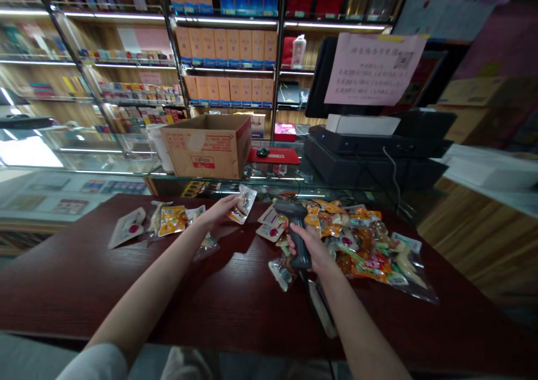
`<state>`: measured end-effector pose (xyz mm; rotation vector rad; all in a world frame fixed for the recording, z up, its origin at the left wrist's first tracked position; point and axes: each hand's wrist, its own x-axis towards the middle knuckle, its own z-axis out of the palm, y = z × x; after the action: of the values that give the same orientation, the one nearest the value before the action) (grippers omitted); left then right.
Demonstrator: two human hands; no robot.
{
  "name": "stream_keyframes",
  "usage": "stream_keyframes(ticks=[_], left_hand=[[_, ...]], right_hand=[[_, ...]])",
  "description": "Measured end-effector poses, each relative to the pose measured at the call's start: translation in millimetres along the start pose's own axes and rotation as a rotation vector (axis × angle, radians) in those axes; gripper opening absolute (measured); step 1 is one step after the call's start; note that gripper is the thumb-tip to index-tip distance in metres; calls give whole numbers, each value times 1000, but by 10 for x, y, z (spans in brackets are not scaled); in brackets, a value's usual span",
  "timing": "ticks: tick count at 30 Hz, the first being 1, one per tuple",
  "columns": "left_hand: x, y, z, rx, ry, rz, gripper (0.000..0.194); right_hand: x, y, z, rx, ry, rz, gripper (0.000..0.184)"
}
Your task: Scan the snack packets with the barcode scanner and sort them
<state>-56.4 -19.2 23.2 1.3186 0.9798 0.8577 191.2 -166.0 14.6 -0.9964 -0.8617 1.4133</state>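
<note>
Counter (63, 290), dark wood, open along its near edge, backed by glass case (101, 156) carrying cardboard box (202, 156), with till (374, 144) to the right. Snack heap (361, 251) on the right of the top, smaller packet spread (168, 223) on the left, bare wood between. Right hand (309, 245) clenched round corded scanner (298, 234) at the heap's near side; left hand (218, 211) grasping single packet (242, 203) between both groups.

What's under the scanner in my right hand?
Under the handheld barcode scanner lie snack packets on a dark red counter, with a clear packet near the right hand; the hand and scanner hide what lies directly beneath.
</note>
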Motion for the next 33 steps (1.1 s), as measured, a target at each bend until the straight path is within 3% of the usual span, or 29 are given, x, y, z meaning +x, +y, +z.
stream_keyframes(ticks=[2,5,10,14,16,20,24,28,33], left_hand=[[-151,-30,1,-213,-67,-36,29],[-305,-113,56,-335,-92,-43,34],[-368,-257,80,-410,-123,-31,56],[-378,-303,41,-441,-111,-46,62],[-382,-293,29,-500,-110,-80,57],[-395,-245,14,-711,-146,-203,19],[-452,-209,14,-933,-265,-244,58],[-524,-201,46,-875,-262,-185,80],[-545,-195,80,-733,-188,-126,64]], right_hand=[[-31,8,46,-8,-44,10,44],[-64,41,105,-42,-105,52,46],[-80,103,134,-116,-123,101,45],[-90,82,142,-140,-130,110,47],[-96,67,149,-140,-133,113,47],[-110,60,161,-139,-137,108,45],[-127,72,167,-161,-192,87,42],[-153,68,196,-187,-233,65,38],[-181,45,247,-214,-249,78,38]])
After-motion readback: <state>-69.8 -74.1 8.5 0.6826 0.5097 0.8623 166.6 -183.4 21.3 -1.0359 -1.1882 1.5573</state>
